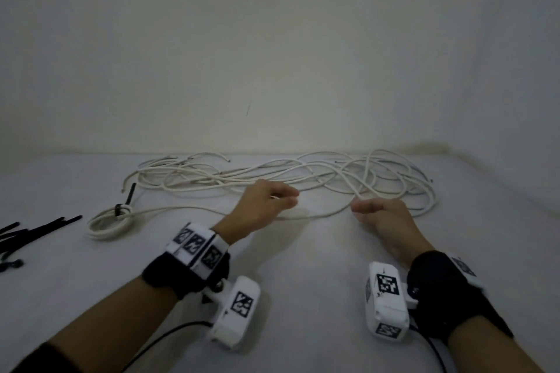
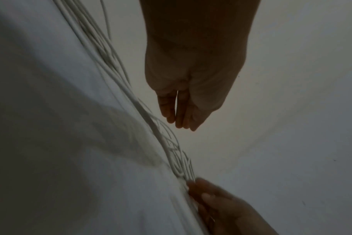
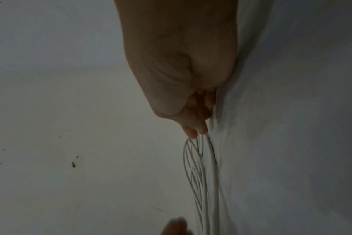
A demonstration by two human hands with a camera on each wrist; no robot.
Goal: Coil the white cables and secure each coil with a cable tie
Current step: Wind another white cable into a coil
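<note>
A tangle of loose white cables (image 1: pixel 303 174) lies along the back of the white table (image 1: pixel 297 266). At the left sits one small coil (image 1: pixel 106 225) bound by a black cable tie (image 1: pixel 121 209); a strand runs from it under my hands. My left hand (image 1: pixel 291 195) hovers over that strand, fingers relaxed and holding nothing; the left wrist view shows the left hand (image 2: pixel 177 117) apart from the cables (image 2: pixel 115 68). My right hand (image 1: pixel 360 206) pinches a strand at the tangle's front edge. In the right wrist view its fingertips (image 3: pixel 193 133) close on the cable (image 3: pixel 209 152).
Several spare black cable ties (image 1: pixel 33 232) lie at the far left edge. A pale wall (image 1: pixel 272 54) rises right behind the cables. The wrist cameras (image 1: pixel 236 312) and their black leads hang near the front of the table.
</note>
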